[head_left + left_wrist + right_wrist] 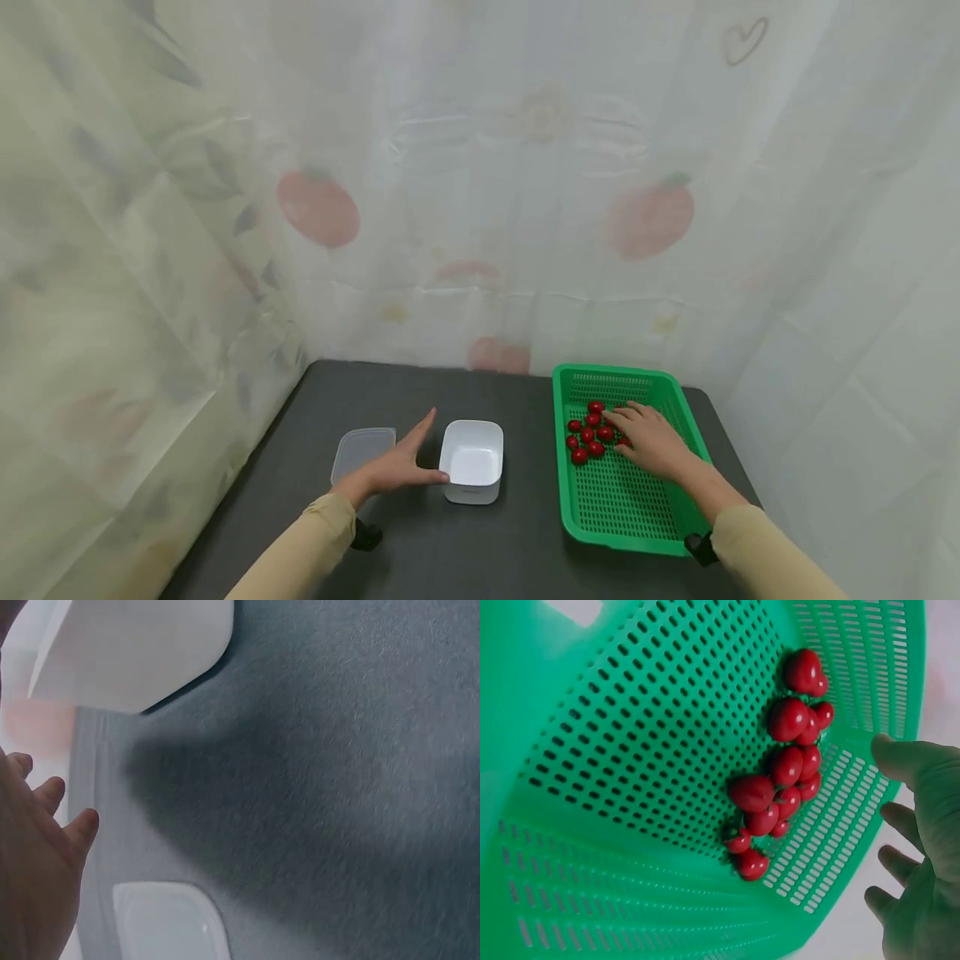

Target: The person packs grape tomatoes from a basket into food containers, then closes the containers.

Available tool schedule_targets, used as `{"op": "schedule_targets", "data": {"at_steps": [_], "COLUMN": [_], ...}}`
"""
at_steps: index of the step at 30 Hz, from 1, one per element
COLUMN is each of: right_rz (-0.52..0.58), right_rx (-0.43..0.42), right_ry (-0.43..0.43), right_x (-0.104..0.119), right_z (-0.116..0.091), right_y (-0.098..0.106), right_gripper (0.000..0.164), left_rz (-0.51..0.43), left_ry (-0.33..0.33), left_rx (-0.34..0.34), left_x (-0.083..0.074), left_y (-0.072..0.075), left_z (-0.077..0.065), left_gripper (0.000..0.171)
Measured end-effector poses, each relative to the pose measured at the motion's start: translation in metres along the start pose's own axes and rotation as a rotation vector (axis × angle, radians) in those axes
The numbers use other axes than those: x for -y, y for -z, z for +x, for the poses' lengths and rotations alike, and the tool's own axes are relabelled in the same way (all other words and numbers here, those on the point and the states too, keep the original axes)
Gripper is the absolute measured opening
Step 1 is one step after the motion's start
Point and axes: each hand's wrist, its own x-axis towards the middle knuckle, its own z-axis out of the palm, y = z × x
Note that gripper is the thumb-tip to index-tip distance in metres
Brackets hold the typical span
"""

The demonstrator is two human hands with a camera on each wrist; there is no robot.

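Note:
My left hand [401,467] is spread, its thumb right at the left side of a white square container [471,458] with nothing in it. In the left wrist view the container [157,652] stands above the fingers. A translucent lid [363,450] lies left of the container, partly behind the left hand. My right hand [651,437] is over the green basket [630,543], fingers relaxed and apart, above several red cherry tomatoes [587,435]. In the right wrist view the tomatoes [787,765] lie clustered on the basket floor, and the right hand [930,840] holds nothing.
The dark table [517,517] carries the lid, container and basket from left to right. A pale printed curtain [480,183] hangs behind the table and along both sides. Basket walls rise around the tomatoes.

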Motion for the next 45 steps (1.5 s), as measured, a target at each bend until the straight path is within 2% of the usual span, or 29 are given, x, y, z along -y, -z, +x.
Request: {"op": "schedule_targets", "data": {"at_steps": [5, 14, 22, 27, 37, 45], "right_rz": [0.013, 0.050, 0.086, 0.097, 0.092, 0.109], "right_rx": [0.039, 0.150, 0.181, 0.191, 0.212, 0.217], "right_ry": [0.043, 0.026, 0.084, 0.131, 0.124, 0.134], "right_x": [0.004, 0.011, 0.013, 0.014, 0.018, 0.021], "right_z": [0.011, 0.022, 0.031, 0.036, 0.042, 0.047], "right_y": [-0.004, -0.007, -0.018, -0.026, -0.034, -0.041], "right_gripper": [0.051, 0.042, 0.028, 0.025, 0.017, 0.017], "left_rz": [-0.093, -0.141, -0.138, -0.140, -0.143, -0.148], "left_ry": [-0.006, -0.020, -0.022, -0.024, -0.027, -0.028], "left_rx": [0.008, 0.031, 0.025, 0.013, 0.004, -0.013], "left_x": [-0.002, 0.001, 0.003, 0.005, 0.010, 0.012], "left_y": [-0.008, -0.016, -0.022, -0.024, -0.027, -0.032], "left_z": [0.003, 0.005, 0.007, 0.009, 0.011, 0.013], "left_gripper": [0.126, 0.127, 0.128, 0.127, 0.124, 0.124]}}
